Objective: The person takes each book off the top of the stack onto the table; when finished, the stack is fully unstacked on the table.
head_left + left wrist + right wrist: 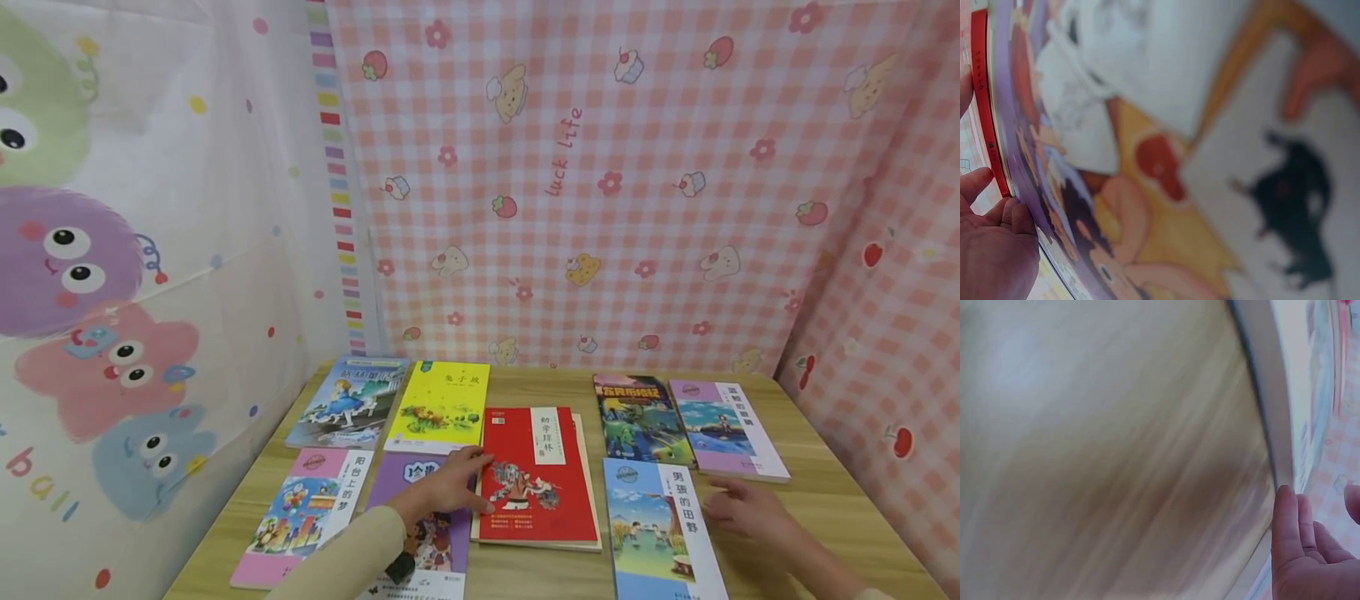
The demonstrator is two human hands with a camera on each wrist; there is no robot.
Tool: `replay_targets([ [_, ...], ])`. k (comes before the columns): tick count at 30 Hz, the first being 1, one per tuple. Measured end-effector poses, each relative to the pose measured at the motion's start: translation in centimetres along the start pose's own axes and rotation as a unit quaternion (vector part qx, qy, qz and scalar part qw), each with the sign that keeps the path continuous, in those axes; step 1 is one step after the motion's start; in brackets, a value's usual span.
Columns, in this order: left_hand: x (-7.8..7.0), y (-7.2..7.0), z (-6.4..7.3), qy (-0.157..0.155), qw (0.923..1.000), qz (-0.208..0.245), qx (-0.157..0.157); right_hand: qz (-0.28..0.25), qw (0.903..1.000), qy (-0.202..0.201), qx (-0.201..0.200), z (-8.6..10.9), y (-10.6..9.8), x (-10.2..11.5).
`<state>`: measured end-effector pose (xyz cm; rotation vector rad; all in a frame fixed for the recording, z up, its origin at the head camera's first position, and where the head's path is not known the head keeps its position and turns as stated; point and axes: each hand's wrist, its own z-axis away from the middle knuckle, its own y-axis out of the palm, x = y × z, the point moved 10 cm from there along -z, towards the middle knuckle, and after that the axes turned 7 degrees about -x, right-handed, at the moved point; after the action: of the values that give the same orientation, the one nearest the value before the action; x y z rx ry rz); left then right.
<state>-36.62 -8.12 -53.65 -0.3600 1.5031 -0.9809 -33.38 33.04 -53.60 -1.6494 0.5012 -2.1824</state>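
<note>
My left hand point(446, 483) is at the left edge of a red book point(536, 508), its index finger and thumb spread over the cover's margin. In the left wrist view the red spine point(986, 94) stands close by the fingers. Beneath the red book lies a cream-edged book point(588, 500). A purple book point(446, 542) lies under my left wrist, partly covered. My right hand point(750, 517) is beside the right edge of a blue-and-white book point(652, 533). Its fingers are fairly straight, fingertips close to that edge in the right wrist view; contact is unclear.
At the back left lie a blue book point(348, 404) and a yellow book point(438, 408); a pink-and-white book point(303, 517) is nearer. A dark green book point(642, 421) and a purple-and-white book point(727, 429) lie at the back right. Patterned cloths point(600, 208) surround the wooden table point(832, 517).
</note>
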Motion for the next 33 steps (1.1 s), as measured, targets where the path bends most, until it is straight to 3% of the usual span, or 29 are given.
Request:
replay_targets([
  [5,0.2,0.0,0.0,-0.002,1.0000,-0.002,-0.001,-0.014,0.9998,0.003,0.012,-0.6,1.3,1.6],
  [12,0.4,0.0,-0.2,-0.004,1.0000,-0.001,-0.001,-0.036,0.9990,-0.025,0.009,-0.9,3.0,4.7],
  [20,0.5,-0.1,-0.2,-0.002,1.0000,-0.005,-0.002,-0.124,0.9916,-0.002,0.039,-1.3,7.1,6.3],
  [33,0.1,-0.1,0.2,0.004,0.9999,0.016,-0.001,-0.158,0.9859,-0.015,0.053,-2.3,13.2,9.1],
])
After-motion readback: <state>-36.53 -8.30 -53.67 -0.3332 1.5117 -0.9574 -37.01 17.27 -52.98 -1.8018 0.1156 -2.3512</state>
